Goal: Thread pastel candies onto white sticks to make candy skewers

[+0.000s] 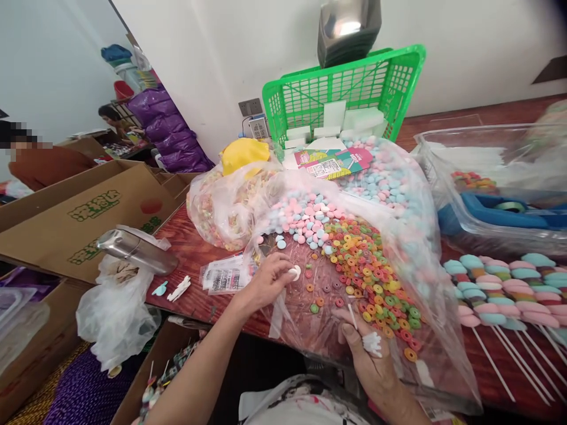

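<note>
My left hand (275, 275) hovers over clear plastic sheeting, its fingers curled and closed around a small white round piece (295, 272) at the tips. Its exact kind is unclear. To the right and nearer me, my right hand (370, 354) is closed on a thin white stick (352, 316) held near the thumb. A white ridged piece (372, 344) shows against that hand. Beyond both hands lies a heap of coloured ring gummies (372, 274). Behind these are pink and blue round candies (310, 221), partly under clear plastic. A few loose rings lie between the hands.
Finished-looking candy skewers (505, 289) lie at right, beside a clear plastic bin (487, 227). A green basket (341, 82) stands at the back. Left are a steel flask (137, 251), a knotted candy bag (221, 206) and a cardboard box (101, 218). Other people sit far left.
</note>
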A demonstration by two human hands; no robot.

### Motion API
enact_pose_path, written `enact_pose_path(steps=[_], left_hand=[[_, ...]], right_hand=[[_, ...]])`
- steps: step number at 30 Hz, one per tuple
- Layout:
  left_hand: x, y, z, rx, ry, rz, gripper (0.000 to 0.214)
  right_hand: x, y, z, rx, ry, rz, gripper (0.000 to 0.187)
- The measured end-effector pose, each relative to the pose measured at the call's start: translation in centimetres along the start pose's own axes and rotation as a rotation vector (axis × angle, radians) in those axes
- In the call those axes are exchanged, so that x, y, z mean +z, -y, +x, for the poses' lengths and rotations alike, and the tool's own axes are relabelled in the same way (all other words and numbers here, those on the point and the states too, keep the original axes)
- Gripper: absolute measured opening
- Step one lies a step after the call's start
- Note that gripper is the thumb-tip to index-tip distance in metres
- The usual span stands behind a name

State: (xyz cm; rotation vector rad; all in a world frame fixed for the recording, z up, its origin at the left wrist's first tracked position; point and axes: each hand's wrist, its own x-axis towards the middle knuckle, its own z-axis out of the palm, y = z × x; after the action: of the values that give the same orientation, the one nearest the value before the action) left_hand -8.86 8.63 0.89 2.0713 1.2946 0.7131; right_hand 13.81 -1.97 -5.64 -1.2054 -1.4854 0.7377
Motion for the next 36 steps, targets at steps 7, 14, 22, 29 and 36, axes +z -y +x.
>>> enact_pose_path(steps=[7, 14, 22, 29, 36], left_hand=[[0.6, -1.0, 0.2, -0.05, 0.018, 0.146, 0.015], [3.1, 0.9, 0.3, -0.108, -0.065, 0.286, 0.012], [3.9, 1.3, -0.6, 0.011, -0.051, 0.357, 0.019], [3.8, -2.2, -0.8, -0.17, -0.297, -0.469, 0.027], [3.7, -7.3, -0.3, -0.051, -0.401, -0.85, 0.022]], right_hand=[[-0.2, 0.5, 0.1, -0.091, 0.007, -0.041, 0.034], [-0.3, 0.1, 0.2, -0.175, 0.116, 0.019, 0.035], [0.0, -0.4, 0.3, -0.155, 0.158, 0.058, 0.045], [0.5, -0.5, 0.7, -0.128, 0.168, 0.041, 0.04], [0.5, 0.3, 1.0, -0.091, 0.147, 0.031, 0.033]])
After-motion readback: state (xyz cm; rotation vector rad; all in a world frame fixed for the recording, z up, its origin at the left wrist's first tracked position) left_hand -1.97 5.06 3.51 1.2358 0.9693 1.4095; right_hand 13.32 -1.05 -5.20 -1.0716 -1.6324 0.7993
